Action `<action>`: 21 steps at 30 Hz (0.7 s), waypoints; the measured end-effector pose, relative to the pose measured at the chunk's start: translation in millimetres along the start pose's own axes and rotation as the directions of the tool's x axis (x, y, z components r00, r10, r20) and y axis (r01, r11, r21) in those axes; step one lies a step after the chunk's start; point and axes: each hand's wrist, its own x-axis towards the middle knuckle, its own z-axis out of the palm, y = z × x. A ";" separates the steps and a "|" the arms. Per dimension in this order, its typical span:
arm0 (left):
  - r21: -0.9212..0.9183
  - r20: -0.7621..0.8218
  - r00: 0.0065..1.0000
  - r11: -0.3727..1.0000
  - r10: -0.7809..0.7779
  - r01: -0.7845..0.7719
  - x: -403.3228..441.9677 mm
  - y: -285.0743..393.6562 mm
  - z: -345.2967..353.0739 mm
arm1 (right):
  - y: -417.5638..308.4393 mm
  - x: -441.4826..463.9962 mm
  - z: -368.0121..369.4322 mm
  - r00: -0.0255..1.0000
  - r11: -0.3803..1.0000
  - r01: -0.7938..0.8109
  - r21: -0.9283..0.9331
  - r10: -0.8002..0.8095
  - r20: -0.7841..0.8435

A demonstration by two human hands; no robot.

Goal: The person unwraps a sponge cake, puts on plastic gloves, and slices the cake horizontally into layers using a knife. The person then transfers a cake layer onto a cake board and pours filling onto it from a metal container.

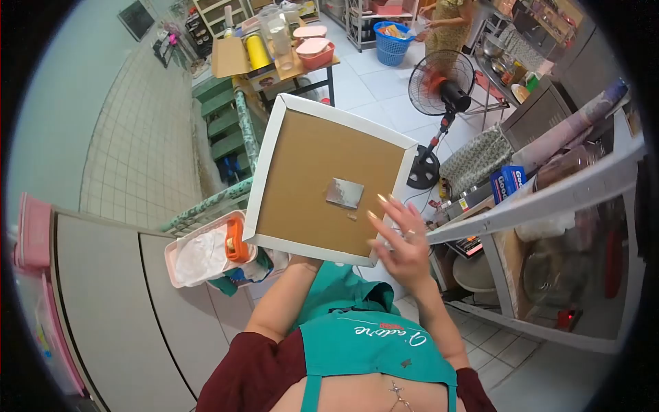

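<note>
So the thing in hand is a squarish brown panel [302,165] with a raised white border [263,185], up in mid-air in front of the person's teal apron [381,347], not set down on anything. There's a small silvery patch [344,193] on its face. The left hand [306,261] goes in under the near edge; only the wrist end shows, so I can't tell how that grip is closed, though it looks like it's carrying the load. The right grip is loose: the right hand [406,250] is spread open over the near right corner, fingers parted, not clamped on anything, and I can't tell if a fingertip is touching. My guess is it's cardboard or similar: light for its size, fairly stiff, not very slippery, but easy to dent at the corners. I'd take it by two opposite sides of the border, or keep a flat palm centred underneath, and not press on the middle. Also mind the standing fan [453,96] beyond it; a light panel could catch a breeze.
</note>
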 end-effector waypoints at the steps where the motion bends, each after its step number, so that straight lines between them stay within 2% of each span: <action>1: -0.004 0.006 1.000 1.000 -0.007 0.007 11.8 2.3 -3.8 | 1.5 22.7 9.3 0.997 0.999 0.042 0.013 -0.043 0.060; 4: -0.005 0.025 1.000 1.000 -0.008 0.008 58.1 15.6 -19.3 | 33.0 67.8 58.1 0.987 0.977 0.111 -0.181 -0.086 0.139; 7: -0.004 0.042 0.999 1.000 -0.006 0.006 109.6 42.1 -40.2 | 73.6 116.8 97.7 0.987 0.982 0.079 -0.173 -0.052 0.154; 12: 0.032 0.038 0.999 0.999 0.008 -0.010 197.8 107.3 -73.3 | 126.2 227.0 132.5 0.958 0.974 0.180 -0.139 -0.142 0.248; 15: 0.081 0.035 0.999 0.996 -0.029 0.026 248.6 130.9 -97.0 | 164.5 275.2 156.3 0.941 0.979 0.181 -0.094 -0.145 0.305; 17: 0.109 0.039 0.997 0.992 -0.062 0.057 280.6 131.6 -110.8 | 188.4 289.1 172.5 0.937 0.992 0.065 -0.104 -0.025 0.349; 19: 0.158 0.038 0.995 0.984 -0.091 0.084 311.4 125.9 -122.2 | 211.8 289.9 185.1 0.910 0.989 -0.133 -0.070 0.149 0.386; 21: 0.235 0.053 0.993 0.968 -0.109 0.093 345.7 117.5 -133.6 | 237.7 303.4 183.3 0.880 0.974 -0.220 -0.048 0.220 0.422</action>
